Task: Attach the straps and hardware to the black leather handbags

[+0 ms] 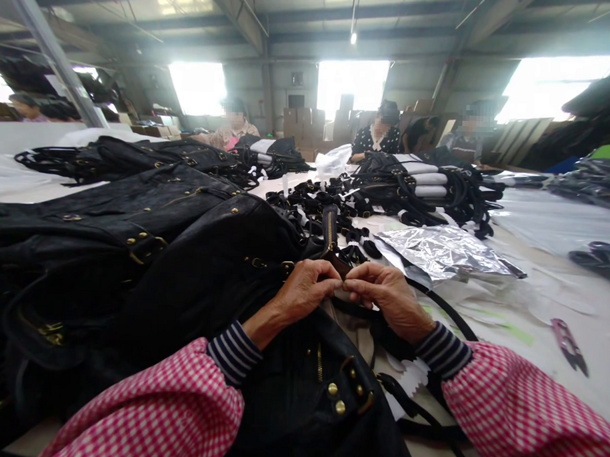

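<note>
Pinching — on what, unclear — left hand (310, 283) and right hand (390, 297) meet over a black handbag (292, 395), probably soft; hold its edges.

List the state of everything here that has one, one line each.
Left hand: pinched
Right hand: pinched, close to the left
Black bag: lying, brass studs upward
Silver sheet: crinkled, spread out
Snips: lying loose, unheld
Black straps: bundled, piled
Hanging lamp: lit

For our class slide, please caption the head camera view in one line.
Left hand and right hand pinch close together over a black bag, with pink snippers lying off to the right.
</note>
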Demonstrator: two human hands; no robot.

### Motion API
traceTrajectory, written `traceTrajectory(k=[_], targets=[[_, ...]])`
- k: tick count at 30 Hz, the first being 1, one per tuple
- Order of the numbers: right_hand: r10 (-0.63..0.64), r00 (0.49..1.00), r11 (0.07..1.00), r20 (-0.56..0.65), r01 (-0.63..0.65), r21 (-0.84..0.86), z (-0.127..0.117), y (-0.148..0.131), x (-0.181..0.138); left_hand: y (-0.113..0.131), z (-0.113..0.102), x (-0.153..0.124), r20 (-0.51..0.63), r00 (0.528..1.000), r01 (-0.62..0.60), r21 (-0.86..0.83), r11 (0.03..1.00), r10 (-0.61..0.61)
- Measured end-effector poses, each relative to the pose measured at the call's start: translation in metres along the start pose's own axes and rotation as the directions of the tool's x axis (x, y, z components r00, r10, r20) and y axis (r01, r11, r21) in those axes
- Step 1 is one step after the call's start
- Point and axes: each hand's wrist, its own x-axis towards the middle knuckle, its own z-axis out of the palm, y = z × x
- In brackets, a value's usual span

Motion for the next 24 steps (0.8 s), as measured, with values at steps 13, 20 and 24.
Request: traceTrajectory(k=[13,20,24], targets=[[-0.023,0.998,0.998,-0.062,0.019,-0.063,0.003,0.001,-0.001,-0.008,0.004,0.003,0.003,1.0,0.008,-0.101,0.995,-0.007],[-0.025,0.999,0.998,-0.048,0.022,-0.063,0.007,0.001,0.0,-0.008,0.009,0.002,-0.028,0.999,0.038,-0.182,0.983,-0.044],[-0.038,0.999,0.998,-0.036,0.036,-0.056,0.007,0.001,0.0,-0.005,0.011,0.0,-0.056,0.997,0.042,-0.197,0.979,-0.054]])
